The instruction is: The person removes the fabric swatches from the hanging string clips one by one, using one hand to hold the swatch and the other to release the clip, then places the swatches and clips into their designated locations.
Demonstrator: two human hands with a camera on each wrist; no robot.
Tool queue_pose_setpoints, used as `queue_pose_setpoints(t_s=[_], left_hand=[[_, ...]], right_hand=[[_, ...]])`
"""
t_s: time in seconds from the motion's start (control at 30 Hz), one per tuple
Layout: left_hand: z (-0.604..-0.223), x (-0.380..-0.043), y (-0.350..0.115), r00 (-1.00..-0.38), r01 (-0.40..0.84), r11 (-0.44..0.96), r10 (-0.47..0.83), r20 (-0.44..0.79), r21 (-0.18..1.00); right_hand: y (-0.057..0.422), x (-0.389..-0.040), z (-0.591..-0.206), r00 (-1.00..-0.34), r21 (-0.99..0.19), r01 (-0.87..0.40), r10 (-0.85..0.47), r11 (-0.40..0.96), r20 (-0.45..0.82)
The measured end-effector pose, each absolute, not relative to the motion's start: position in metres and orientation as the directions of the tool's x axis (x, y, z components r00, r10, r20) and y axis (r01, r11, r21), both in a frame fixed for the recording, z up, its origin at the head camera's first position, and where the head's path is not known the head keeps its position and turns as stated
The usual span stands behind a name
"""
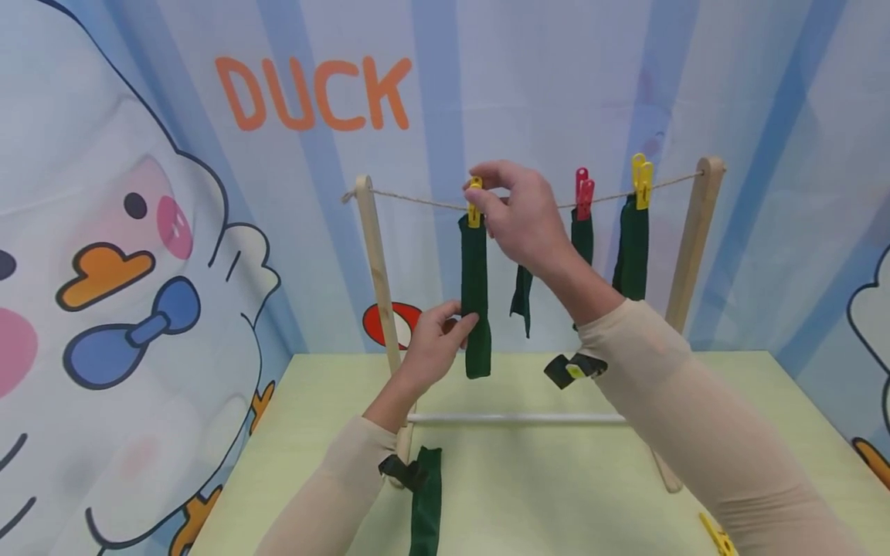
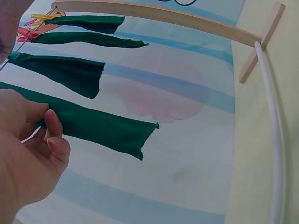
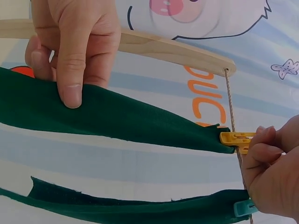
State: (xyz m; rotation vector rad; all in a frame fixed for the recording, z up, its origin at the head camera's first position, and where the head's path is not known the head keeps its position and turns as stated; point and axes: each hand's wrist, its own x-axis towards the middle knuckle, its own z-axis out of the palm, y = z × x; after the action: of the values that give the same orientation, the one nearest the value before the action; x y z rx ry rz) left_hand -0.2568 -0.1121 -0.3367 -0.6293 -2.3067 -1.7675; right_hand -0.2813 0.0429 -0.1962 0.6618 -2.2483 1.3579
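On the twine (image 1: 419,200), left side, right-hand grip (image 1: 526,218) pinching yellow clothespin (image 1: 474,217), left-hand grip (image 1: 433,346) pinching green cloth strip (image 1: 475,278) below

Near the frame's middle I see a long dark green cloth strip (image 1: 476,289) and a yellow plastic clothespin (image 1: 474,215); at the top, a pale backdrop (image 1: 487,85) has blue stripes.

Lt beige slvs (image 1: 334,488), blk straps (image 1: 399,469) nr wrists, R one w/ yellow-green spot (image 1: 575,371); hands (image 1: 433,349) bare.
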Motion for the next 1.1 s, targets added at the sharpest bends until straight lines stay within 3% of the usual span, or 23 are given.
queue_pose_setpoints(t_s=[0.7, 1.1], left_hand=[[-0.359, -0.277, -0.117, -0.903, 0.417, 0.205, 0.209, 0.376, 0.886], [-0.362, -0.278, -0.117, -0.901, 0.420, 0.215, 0.215, 0.377, 0.882]], right_hand=[[0.040, -0.281, -0.195, -0.764, -0.693, -0.620, -0.080, 0.367, 0.641], [0.037, -0.280, -0.192, -0.707, -0.648, -0.677, -0.062, 0.350, 0.705]])
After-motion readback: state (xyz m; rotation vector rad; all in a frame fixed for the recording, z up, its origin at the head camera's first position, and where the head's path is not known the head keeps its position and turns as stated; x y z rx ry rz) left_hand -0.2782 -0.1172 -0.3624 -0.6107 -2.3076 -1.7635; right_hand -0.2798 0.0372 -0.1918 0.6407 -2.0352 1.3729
